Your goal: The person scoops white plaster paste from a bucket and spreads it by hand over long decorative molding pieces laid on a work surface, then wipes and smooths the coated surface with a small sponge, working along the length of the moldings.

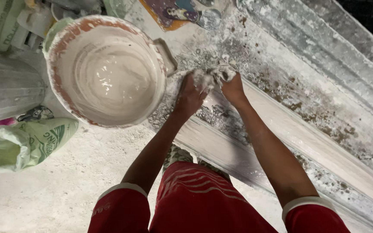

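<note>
Centrally, the left hand [189, 92] and right hand [232, 88] both clench a plaster-soaked rag [214, 74] pressed onto the long moulding [307, 142]. Its axis runs toward the lower right; the bucket [106, 69] sits upper left, nearer the left hand.

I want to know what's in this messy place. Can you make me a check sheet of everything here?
Surface: long pale moulded slab, wet and speckled with brown bits.
Job's things: white wet rag; big tub of creamy liquid, orange-stained rim.
Clutter: tied green-printed sack; grey sack; colourful board.
Hands: left hand and right hand both grip the rag on the slab.
Cables: nothing seen.
Surroundings: dusty white floor; red clothing.
</note>
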